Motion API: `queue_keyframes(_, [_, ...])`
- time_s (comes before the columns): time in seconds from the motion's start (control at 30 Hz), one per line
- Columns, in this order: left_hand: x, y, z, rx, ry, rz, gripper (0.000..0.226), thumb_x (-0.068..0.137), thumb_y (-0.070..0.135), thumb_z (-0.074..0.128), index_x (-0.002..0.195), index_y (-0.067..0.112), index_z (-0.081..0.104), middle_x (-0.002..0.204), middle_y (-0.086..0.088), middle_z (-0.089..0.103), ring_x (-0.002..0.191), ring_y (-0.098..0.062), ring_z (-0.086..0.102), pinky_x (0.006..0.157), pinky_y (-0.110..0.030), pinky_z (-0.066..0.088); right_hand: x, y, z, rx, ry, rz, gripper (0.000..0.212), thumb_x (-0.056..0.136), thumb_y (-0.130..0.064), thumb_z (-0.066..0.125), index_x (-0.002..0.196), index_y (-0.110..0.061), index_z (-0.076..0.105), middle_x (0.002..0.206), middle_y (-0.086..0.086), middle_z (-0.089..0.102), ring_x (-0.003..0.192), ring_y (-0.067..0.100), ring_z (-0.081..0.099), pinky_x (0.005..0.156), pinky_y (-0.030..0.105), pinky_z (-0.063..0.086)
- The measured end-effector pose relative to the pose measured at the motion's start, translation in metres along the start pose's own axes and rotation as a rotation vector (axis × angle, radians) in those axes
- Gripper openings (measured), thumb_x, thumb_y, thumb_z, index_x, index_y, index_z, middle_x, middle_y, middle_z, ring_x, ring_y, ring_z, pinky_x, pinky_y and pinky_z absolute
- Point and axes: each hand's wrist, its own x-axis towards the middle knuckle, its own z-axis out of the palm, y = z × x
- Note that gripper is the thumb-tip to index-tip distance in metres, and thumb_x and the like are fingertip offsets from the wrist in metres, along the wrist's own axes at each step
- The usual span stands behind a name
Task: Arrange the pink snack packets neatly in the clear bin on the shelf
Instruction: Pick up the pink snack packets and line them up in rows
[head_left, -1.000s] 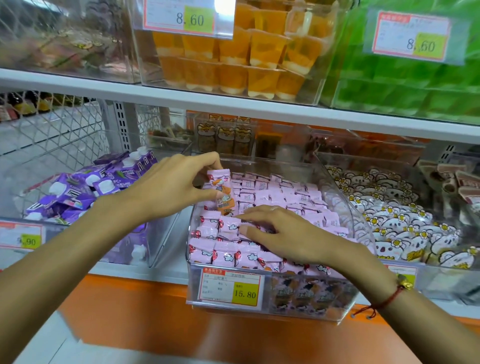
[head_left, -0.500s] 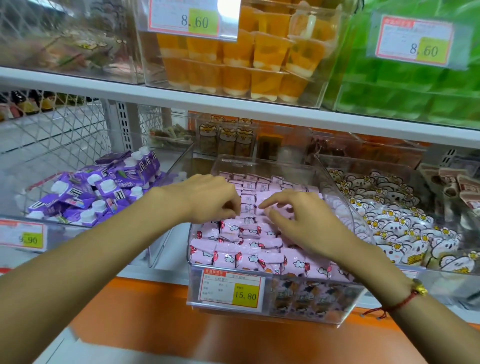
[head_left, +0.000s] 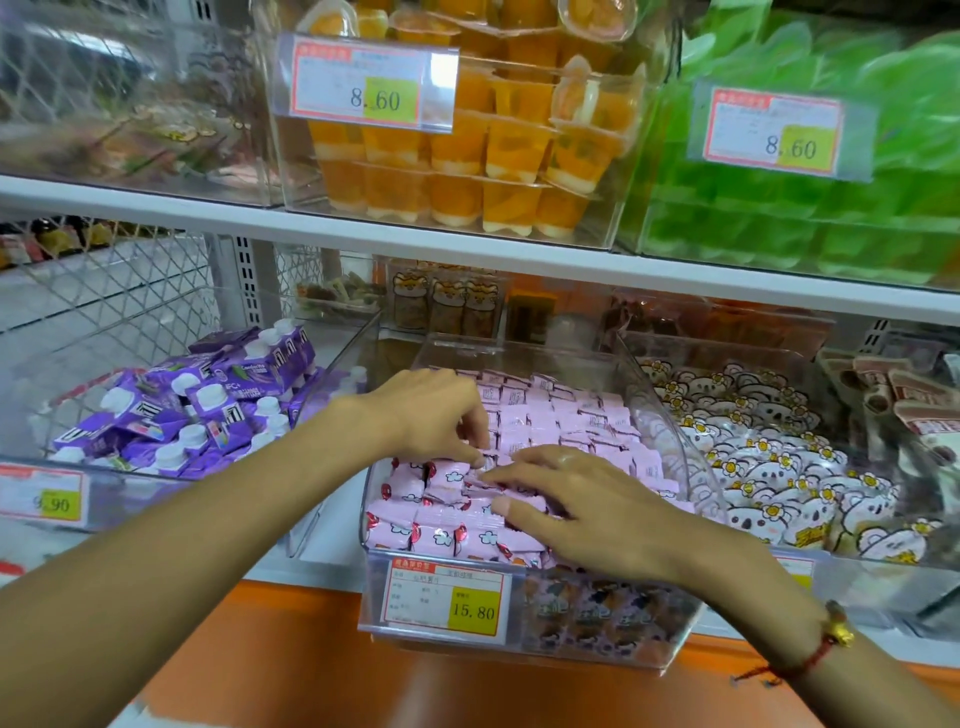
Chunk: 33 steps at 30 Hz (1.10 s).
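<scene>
Both my hands have come lower in the clear bin (head_left: 670, 415). My left hand (head_left: 431, 415) pinches pink snack packets (head_left: 550, 421) mid-bin; right hand (head_left: 582, 499) presses flat, fingers straight, so front rows are being tidied.

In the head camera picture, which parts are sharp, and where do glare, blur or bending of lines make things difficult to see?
Head view: the pink snack packets, both hands and the 15.80 price tag are sharp. The small print on that tag stays unreadable. Pale reflections haze the upper left bin, so its contents are unclear. The green goods look soft and blurred. The wide lens tilts the upper shelf edge downward to the right.
</scene>
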Motion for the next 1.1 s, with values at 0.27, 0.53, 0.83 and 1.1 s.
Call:
queue_keyframes(0.27, [-0.001, 0.010, 0.003, 0.032, 0.140, -0.104, 0.018, 0.090, 0.039, 0.059, 0.100, 0.031, 0.071, 0.097, 0.011, 0.070, 0.083, -0.011, 0.059, 0.054, -0.022, 0.035, 0.002, 0.001, 0.003, 0.020, -0.025, 0.037, 0.049, 0.091, -0.065, 0.023, 0.136, -0.050, 0.037, 0.144, -0.005, 0.036, 0.134, 0.015, 0.029, 0.111, 0.039, 0.021])
queue_keyframes(0.53, [-0.021, 0.017, -0.009, -0.643, 0.699, -0.265, 0.019, 0.099, 0.033, 0.043, 0.104, 0.019, 0.055, 0.092, 0.002, 0.067, 0.076, -0.014, 0.064, 0.065, -0.038, 0.054, 0.001, 0.002, 0.002, 0.057, -0.033, 0.035, 0.063, 0.081, -0.072, 0.012, 0.137, -0.052, 0.035, 0.146, -0.007, 0.034, 0.134, 0.012, 0.026, 0.111, 0.035, 0.018])
queue_keyframes(0.83, [-0.046, 0.029, -0.002, -1.413, 0.926, -0.469, 0.020, 0.099, 0.022, 0.044, 0.106, 0.004, 0.052, 0.096, -0.011, 0.068, 0.090, -0.016, 0.069, 0.070, -0.022, 0.058, 0.003, -0.010, -0.013, 0.557, 0.573, 0.130, 0.051, 0.081, -0.052, 0.061, 0.122, -0.031, 0.040, 0.124, -0.013, 0.053, 0.110, 0.004, 0.052, 0.089, 0.023, 0.044])
queue_keyframes(1.1, [-0.047, 0.029, -0.008, -1.298, 0.732, -0.443, 0.017, 0.098, 0.023, 0.047, 0.110, 0.019, 0.058, 0.109, -0.001, 0.067, 0.095, -0.013, 0.066, 0.078, -0.029, 0.057, 0.003, -0.031, -0.023, 0.700, 0.744, -0.036, 0.020, 0.084, -0.018, 0.069, 0.104, -0.020, 0.066, 0.094, -0.011, 0.069, 0.076, 0.003, 0.064, 0.062, 0.012, 0.046])
